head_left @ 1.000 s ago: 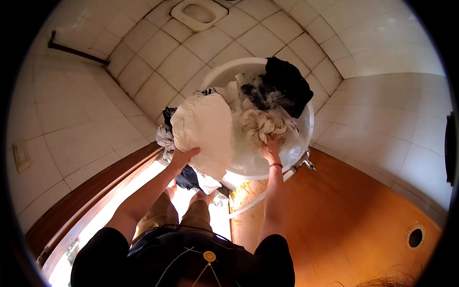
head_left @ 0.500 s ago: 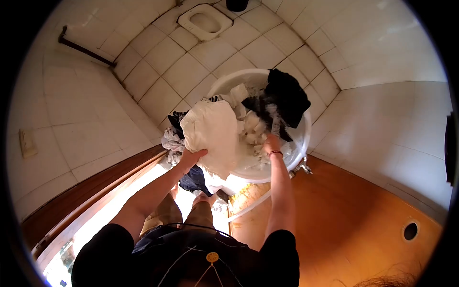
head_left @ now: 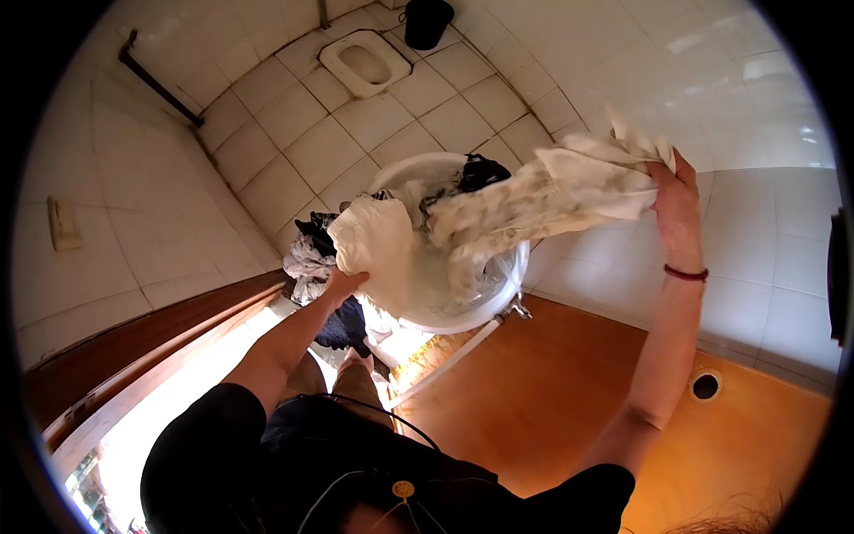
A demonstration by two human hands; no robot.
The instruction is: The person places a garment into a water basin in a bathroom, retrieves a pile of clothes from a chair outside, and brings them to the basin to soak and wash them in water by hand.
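White and round, the basin (head_left: 519, 281) anchors the head view. The right hand (head_left: 676, 203) has risen from inside it to well beyond its right side, clenched round one end of a cream cloth (head_left: 574, 189); most of that cloth is now lifted clear, stretching limp, creased and dark-blotched back over the basin. At the basin's left rim, the left hand (head_left: 347, 285) still pinches a smoother white cloth (head_left: 378, 242). Crumpled black fabric (head_left: 482, 173) lies at the basin's far edge; a metal tap (head_left: 519, 309) sits just beside its near-right side.
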